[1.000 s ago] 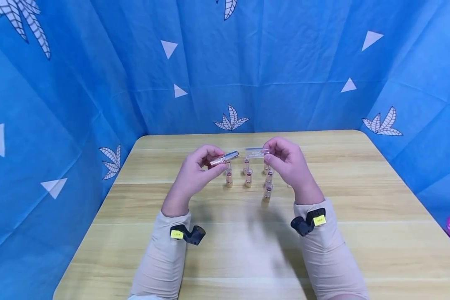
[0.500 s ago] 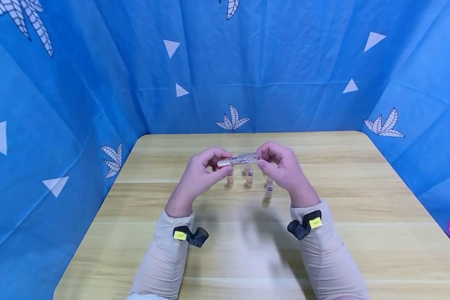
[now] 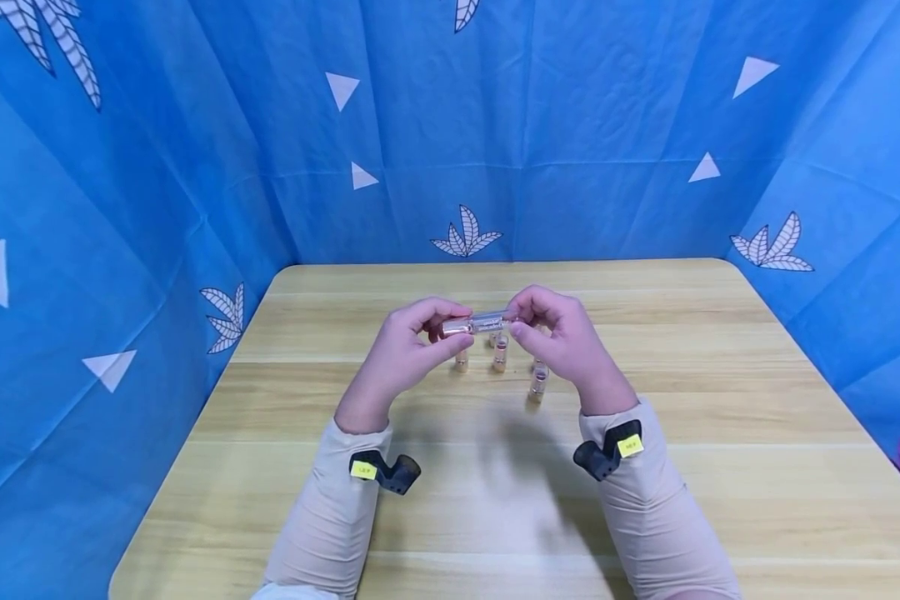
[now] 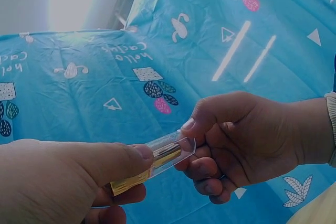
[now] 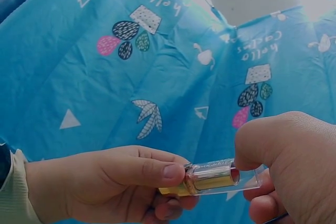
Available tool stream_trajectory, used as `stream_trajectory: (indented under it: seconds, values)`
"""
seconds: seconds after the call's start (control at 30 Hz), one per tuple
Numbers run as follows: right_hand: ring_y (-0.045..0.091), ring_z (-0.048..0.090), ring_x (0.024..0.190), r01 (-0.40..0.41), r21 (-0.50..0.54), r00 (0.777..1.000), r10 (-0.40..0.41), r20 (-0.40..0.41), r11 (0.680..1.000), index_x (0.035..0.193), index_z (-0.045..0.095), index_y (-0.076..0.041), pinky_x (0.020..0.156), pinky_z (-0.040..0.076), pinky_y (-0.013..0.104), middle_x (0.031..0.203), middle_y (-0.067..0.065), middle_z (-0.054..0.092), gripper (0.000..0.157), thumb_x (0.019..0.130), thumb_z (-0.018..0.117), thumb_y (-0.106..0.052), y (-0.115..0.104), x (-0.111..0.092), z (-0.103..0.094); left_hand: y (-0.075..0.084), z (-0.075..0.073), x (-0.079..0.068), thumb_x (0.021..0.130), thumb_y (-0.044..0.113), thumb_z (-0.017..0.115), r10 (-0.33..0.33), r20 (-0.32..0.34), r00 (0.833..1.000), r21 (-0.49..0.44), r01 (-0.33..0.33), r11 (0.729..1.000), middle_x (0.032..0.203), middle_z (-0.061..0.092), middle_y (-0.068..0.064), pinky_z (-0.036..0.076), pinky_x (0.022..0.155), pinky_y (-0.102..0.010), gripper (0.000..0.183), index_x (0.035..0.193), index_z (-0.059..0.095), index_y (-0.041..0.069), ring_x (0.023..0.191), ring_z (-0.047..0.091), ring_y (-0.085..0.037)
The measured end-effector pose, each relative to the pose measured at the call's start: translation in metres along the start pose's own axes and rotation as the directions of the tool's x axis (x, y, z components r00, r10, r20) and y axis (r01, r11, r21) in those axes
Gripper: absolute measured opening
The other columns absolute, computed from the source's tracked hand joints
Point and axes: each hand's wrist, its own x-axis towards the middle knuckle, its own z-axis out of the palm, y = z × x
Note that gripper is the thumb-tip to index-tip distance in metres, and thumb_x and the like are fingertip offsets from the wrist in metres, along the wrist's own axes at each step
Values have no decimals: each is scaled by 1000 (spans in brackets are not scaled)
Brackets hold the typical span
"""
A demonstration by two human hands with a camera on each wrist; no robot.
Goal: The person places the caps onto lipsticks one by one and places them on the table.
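My left hand (image 3: 408, 350) grips the gold base of a lipstick (image 3: 457, 328) between thumb and fingers, holding it sideways above the table. Opposite, my right hand (image 3: 566, 342) pinches the far end of its clear cap (image 3: 489, 322). Both wrist views show the transparent cap (image 5: 252, 183) around the shiny inner tube (image 5: 215, 178), in line with the base. Below and behind the hands stand several similar capped lipsticks (image 3: 500, 354); the right hand and the held lipstick partly hide some of them.
The light wooden table (image 3: 450, 517) has rounded far corners. Blue patterned cloth (image 3: 450, 125) hangs behind it and along both sides. One upright lipstick (image 3: 538, 385) stands nearest to me, just below the right hand.
The hands have come together. The clear cap, earlier apart to the right of the lipstick, now slides over its inner tube, and the lipstick has moved slightly right and down.
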Motion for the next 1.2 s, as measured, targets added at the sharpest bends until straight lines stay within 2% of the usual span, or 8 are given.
stream_trajectory:
  seconds: [0.13, 0.27, 0.53, 0.7, 0.8, 0.97, 1.07, 1.2]
  values:
    - [22, 44, 59, -10, 5, 1000, 10, 2, 1000, 80, 55, 6, 47, 38, 30, 67, 11, 51, 6, 75, 54, 9, 1, 0, 1, 13, -2, -1, 78, 16, 68, -6, 1, 1000, 2, 6, 1000, 86, 59, 1, 41, 48, -24, 29, 105, 63, 8, 69, 47, -16]
    - [22, 44, 60, -35, 24, 999, 35, 6, 999, 80, 55, 6, 48, 39, 29, 68, 11, 50, 7, 75, 53, 10, 2, 1, 2, 12, 0, 0, 78, 16, 68, -9, -9, 1000, 3, 9, 1000, 84, 59, 3, 42, 48, -25, 28, 104, 63, 8, 68, 47, -16]
    - [22, 43, 58, -83, 99, 996, 84, 1, 992, 82, 54, 8, 48, 37, 23, 68, 14, 49, 6, 77, 53, 11, 5, 1, 4, -20, 7, 5, 75, 34, 68, -14, -12, 1000, -13, 14, 1000, 85, 59, 8, 43, 49, -28, 32, 103, 64, 21, 70, 47, -13]
    - [22, 44, 61, -112, 95, 994, 113, 3, 989, 89, 55, 7, 49, 38, 23, 71, 14, 51, 10, 79, 55, 8, 8, 2, 7, -26, 6, 7, 74, 39, 68, -8, -43, 999, 11, 9, 1000, 84, 58, 8, 40, 51, -29, 32, 102, 63, 25, 71, 46, -15]
    - [22, 48, 64, -145, 79, 989, 147, -22, 986, 94, 55, 7, 53, 42, 22, 77, 15, 53, 13, 81, 54, 7, 7, 3, 8, -27, 5, 8, 74, 38, 69, -11, -29, 1000, 32, 12, 999, 85, 58, 9, 41, 57, -32, 32, 102, 60, 27, 74, 47, -14]
    - [25, 49, 65, -186, 31, 981, 188, -58, 982, 93, 57, 6, 55, 43, 22, 79, 14, 55, 11, 82, 55, 5, 8, 5, 7, -27, -2, 9, 77, 33, 68, 4, 9, 1000, 71, -5, 997, 97, 58, 6, 42, 72, -35, 34, 107, 57, 20, 88, 49, -12]
    - [23, 46, 61, -196, -36, 980, 194, -45, 980, 91, 59, 2, 51, 40, 23, 75, 12, 54, 10, 82, 57, 1, 13, 4, 5, -23, -13, 8, 81, 23, 65, 25, -40, 999, 45, -23, 999, 102, 57, -3, 42, 76, -39, 31, 108, 57, 10, 92, 48, -17]
    - [18, 46, 59, -211, -137, 977, 211, -13, 968, 90, 61, -10, 49, 40, 26, 72, 4, 54, 9, 81, 61, -7, 34, 1, 2, -21, -28, 6, 84, 12, 60, 8, -134, 991, -10, -10, 1000, 96, 57, -11, 42, 74, -43, 23, 103, 57, 0, 86, 49, -24]
